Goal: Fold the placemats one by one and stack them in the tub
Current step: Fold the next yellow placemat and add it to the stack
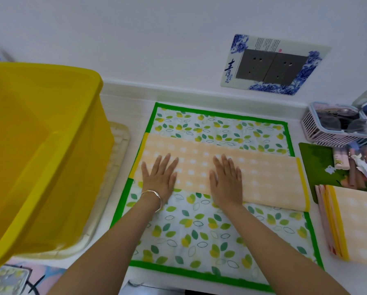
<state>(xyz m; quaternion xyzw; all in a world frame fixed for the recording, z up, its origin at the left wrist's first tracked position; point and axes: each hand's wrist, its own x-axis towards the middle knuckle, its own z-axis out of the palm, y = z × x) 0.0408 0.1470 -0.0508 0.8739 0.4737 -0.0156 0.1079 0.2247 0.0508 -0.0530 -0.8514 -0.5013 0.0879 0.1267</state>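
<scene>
White counter ran under everything, up to a white wall. Nearest the person lay a large leaf-printed mat with a green border [199, 231], spread flat. Across its middle lay the peach placemat with white squares and yellow edging [263, 177], already folded into a long narrow band whose long axis ran left to right.

Both hands lay on its left half, palms down, fingers straight and slightly spread, pressing the band flat and pinching nothing. The left hand [159, 173], with a silver bangle [154, 195] at the wrist, sat near the band's left end. The right hand [226, 179] sat about its middle, and the band's right end lay free, well beyond it.

Just beside the leaf mat on the right lay a stack of peach and pink placemats [359, 222]. The big yellow plastic tub [97, 81] stood to the left, nearer the left hand.

By my judgement the next fold would carry the free right end leftward over the band, a move for the right hand, and the bundle would then go left to the tub.

Farther back stood a pink slotted basket [331, 133], and on the wall a blue-patterned socket plate [274, 64].
</scene>
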